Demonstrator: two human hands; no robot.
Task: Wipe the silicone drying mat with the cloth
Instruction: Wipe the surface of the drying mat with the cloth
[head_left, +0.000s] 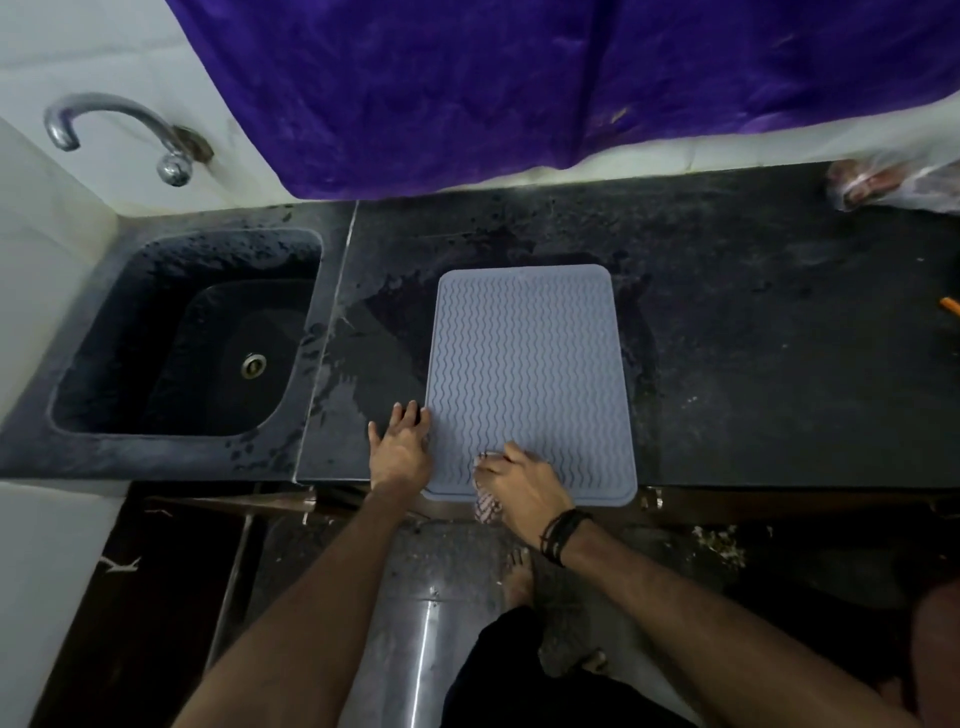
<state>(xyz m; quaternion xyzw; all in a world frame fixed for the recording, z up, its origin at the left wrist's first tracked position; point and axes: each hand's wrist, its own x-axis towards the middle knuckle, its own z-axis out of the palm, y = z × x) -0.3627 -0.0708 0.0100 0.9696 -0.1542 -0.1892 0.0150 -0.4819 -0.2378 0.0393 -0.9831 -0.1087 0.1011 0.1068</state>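
Observation:
A grey-blue silicone drying mat (527, 364) with wavy ridges lies on the black counter (779, 353), its near edge slightly over the counter's front. My right hand (522, 483) grips a striped cloth (487, 505) on the mat's near-left corner; most of the cloth is hidden under the hand. My left hand (400, 447) lies flat on the counter, fingers straight, touching the mat's left edge.
A dark sink (104, 364) with a drain is sunk into the counter at the left, a metal tap (119, 130) above it. A purple cloth (519, 88) hangs over the back wall. A plastic bag (893, 184) sits at the far right.

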